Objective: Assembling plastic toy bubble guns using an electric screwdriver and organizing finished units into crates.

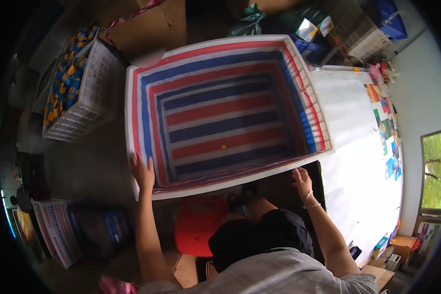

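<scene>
A large rectangular crate (pixel 213 191) with a white rim is in front of me, lined with red, white and blue striped woven sheeting (pixel 225 117). One small yellow round spot (pixel 224 146) shows on the liner's bottom. My left hand (pixel 143 175) is closed over the rim at the near left corner, thumb on the inner side and fingers toward the outside. Just below the near right part of the rim is my right hand (pixel 302 179), its fingers loosely bent and a little apart, seemingly holding nothing. A thin band circles the right wrist.
A white slatted crate (pixel 90 93) of blue-and-orange pieces stands at far left. To the right runs a white tabletop (pixel 353 161) with colourful cards (pixel 384 122) along its far edge. A red stool (pixel 198 228) is by my legs. Cardboard boxes (pixel 154 32) and baskets (pixel 370 41) stand behind.
</scene>
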`<move>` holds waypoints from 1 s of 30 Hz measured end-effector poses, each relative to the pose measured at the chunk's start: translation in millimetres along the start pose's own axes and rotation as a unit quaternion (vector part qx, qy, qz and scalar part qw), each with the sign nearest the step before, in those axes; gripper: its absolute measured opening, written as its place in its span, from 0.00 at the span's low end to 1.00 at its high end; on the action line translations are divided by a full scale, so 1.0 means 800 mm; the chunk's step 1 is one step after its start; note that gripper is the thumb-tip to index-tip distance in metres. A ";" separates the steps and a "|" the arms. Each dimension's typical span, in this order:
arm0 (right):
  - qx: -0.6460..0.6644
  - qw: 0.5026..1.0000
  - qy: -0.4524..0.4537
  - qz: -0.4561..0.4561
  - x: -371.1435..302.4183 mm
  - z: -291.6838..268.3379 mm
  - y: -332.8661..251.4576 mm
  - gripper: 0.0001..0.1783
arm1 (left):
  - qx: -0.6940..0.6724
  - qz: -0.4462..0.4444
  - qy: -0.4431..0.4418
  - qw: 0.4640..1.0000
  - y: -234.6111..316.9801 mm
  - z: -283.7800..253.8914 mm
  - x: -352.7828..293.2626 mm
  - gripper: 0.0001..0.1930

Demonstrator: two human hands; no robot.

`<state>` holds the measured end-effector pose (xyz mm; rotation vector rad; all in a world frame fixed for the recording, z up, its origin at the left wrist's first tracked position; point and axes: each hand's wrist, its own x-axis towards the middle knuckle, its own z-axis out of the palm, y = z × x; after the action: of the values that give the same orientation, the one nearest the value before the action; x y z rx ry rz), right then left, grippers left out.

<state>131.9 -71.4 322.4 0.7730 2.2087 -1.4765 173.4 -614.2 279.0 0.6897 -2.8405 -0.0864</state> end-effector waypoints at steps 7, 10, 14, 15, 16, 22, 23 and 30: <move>-0.121 0.940 0.259 -0.186 0.075 -0.128 0.049 0.21 | -0.083 0.060 -0.109 0.989 0.056 -0.059 -0.119 0.15; -0.203 0.942 0.238 -0.119 0.126 -0.144 0.095 0.27 | 0.011 0.032 -0.091 0.995 0.070 -0.065 -0.119 0.15; -0.335 0.928 0.154 -0.055 0.179 -0.155 0.168 0.38 | -0.007 0.006 -0.063 0.998 0.077 -0.049 -0.124 0.14; -0.367 0.923 0.111 -0.025 0.183 -0.148 0.171 0.40 | -0.013 0.014 -0.060 0.998 0.067 -0.036 -0.124 0.14; -0.423 0.903 0.071 -0.018 0.184 -0.143 0.171 0.43 | -0.039 -0.011 -0.081 0.996 0.045 -0.014 -0.135 0.12; -0.639 0.765 0.078 -0.006 0.165 -0.131 0.198 0.53 | -0.037 -0.044 -0.071 0.996 0.040 0.025 -0.167 0.10; -0.640 0.756 0.130 -0.044 0.185 -0.149 0.252 0.52 | -0.044 -0.033 -0.064 0.996 0.039 0.038 -0.159 0.10; -0.638 0.760 0.095 -0.085 0.267 -0.170 0.344 0.44 | 0.021 -0.115 -0.018 0.993 0.049 0.171 -0.141 0.14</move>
<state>136.8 187.2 52.1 0.2046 2.7176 0.3130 223.1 -526.4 127.8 1.0325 -2.7917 -0.0769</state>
